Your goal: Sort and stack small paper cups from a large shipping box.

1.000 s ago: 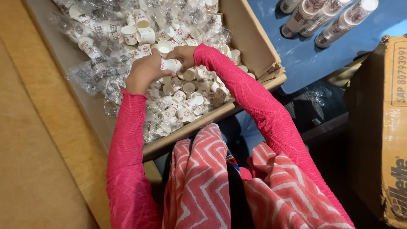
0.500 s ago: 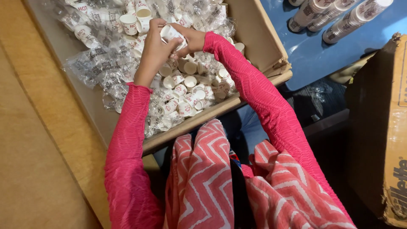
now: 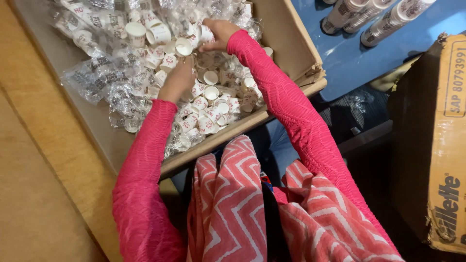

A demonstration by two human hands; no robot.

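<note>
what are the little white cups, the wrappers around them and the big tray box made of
Small white cups: probably matte paper, thin rims, printed red marks; thin plastic is possible. Wrappers: clear, glossy plastic film, crinkled, with glints. Box: brown corrugated cardboard, dull, with folded flaps. The right hand grips one cup.

An open cardboard box (image 3: 286, 39) holds loose small white cups (image 3: 213, 99).
</note>
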